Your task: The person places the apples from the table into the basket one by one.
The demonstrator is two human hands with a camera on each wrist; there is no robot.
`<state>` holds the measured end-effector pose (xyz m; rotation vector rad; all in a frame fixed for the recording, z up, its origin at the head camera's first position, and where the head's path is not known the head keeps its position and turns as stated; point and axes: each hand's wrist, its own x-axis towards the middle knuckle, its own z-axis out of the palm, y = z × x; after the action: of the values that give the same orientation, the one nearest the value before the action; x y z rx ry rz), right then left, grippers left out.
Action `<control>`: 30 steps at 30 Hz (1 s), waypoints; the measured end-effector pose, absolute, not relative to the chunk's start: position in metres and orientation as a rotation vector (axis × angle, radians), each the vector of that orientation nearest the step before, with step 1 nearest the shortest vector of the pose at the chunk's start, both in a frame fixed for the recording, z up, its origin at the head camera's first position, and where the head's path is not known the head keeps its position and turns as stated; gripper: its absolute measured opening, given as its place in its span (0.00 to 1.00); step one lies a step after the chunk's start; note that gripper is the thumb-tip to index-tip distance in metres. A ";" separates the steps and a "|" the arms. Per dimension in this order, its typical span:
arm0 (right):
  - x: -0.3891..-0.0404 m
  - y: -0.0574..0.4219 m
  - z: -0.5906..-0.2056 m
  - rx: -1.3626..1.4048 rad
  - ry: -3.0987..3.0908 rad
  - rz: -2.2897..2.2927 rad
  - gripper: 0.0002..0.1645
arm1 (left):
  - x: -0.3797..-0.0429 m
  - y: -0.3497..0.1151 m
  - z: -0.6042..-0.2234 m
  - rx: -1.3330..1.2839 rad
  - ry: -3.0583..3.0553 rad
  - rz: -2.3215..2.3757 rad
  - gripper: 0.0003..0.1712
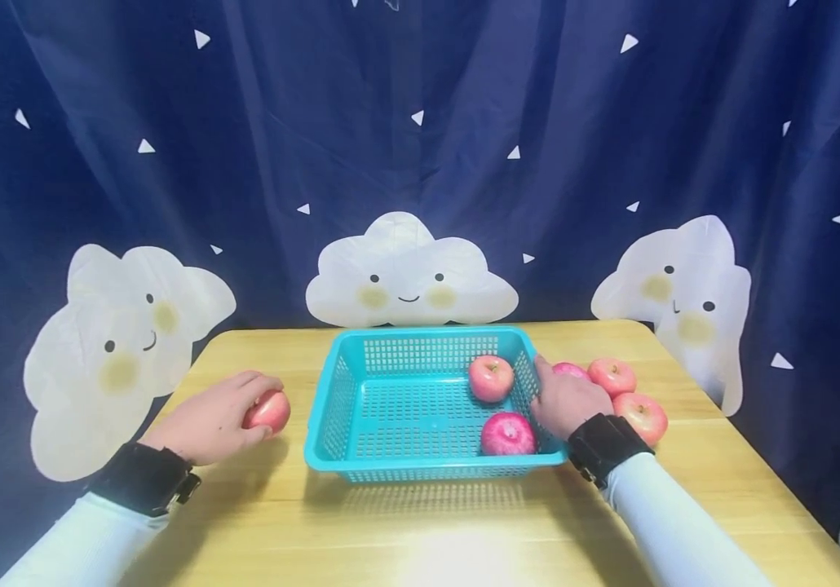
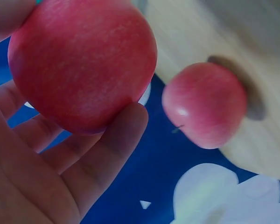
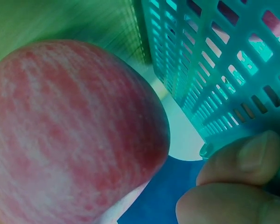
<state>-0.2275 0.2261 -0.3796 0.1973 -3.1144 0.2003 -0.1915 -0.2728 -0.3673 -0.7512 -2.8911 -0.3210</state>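
Note:
My left hand (image 1: pixel 214 416) holds a red apple (image 2: pixel 84 65), thumb on one side and fingers round the other. A second apple (image 2: pixel 205 105) sits on the table beside it in the left wrist view; in the head view it is hidden. My right hand (image 1: pixel 570 403) grips the right rim of a turquoise mesh basket (image 1: pixel 420 466). Fingertips (image 3: pixel 242 163) show at that rim in the right wrist view, next to a large streaked apple (image 3: pixel 79 130) outside the basket wall. Inside the basket, toward its right end, lie a pink-red apple (image 1: pixel 491 378) and a deep pink round fruit (image 1: pixel 508 434).
Right of the basket, two light red apples (image 1: pixel 612 377) and a deep pink fruit (image 1: pixel 570 371) cluster close by my right hand. All stand on a light wooden table (image 1: pixel 391 530). Behind its far edge hangs a dark blue curtain (image 1: pixel 420 163) with white clouds.

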 end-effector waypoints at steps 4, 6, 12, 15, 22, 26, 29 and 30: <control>-0.226 0.227 -0.379 0.199 -3.114 0.196 0.43 | -0.196 -0.261 -0.360 -0.782 -2.870 -0.295 0.30; -0.226 0.228 -0.380 0.204 -3.108 0.192 0.43 | -0.199 -0.253 -0.353 -0.811 -2.853 -0.292 0.29; -0.226 0.226 -0.380 0.208 -3.085 0.189 0.42 | -0.210 -0.232 -0.334 -0.884 -2.812 -0.255 0.29; -0.226 0.225 -0.380 0.205 -3.085 0.192 0.42 | -0.214 -0.224 -0.327 -0.902 -2.810 -0.233 0.30; -0.228 0.225 -0.379 0.206 -3.099 0.185 0.43 | -0.221 -0.204 -0.322 -1.009 -2.809 -0.199 0.29; -0.228 0.225 -0.380 0.195 -3.110 0.176 0.43 | -0.225 -0.192 -0.321 -1.072 -2.817 -0.185 0.26; -0.229 0.225 -0.381 0.191 -3.109 0.176 0.43 | -0.230 -0.182 -0.320 -1.129 -2.800 -0.170 0.25; -0.229 0.225 -0.381 0.193 -3.108 0.176 0.43 | -0.232 -0.178 -0.320 -1.148 -2.793 -0.170 0.25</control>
<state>-0.2290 0.2252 -0.3808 0.1929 -3.1081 0.1761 -0.2319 -0.1781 -0.3201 -1.1476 -2.7935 -0.1704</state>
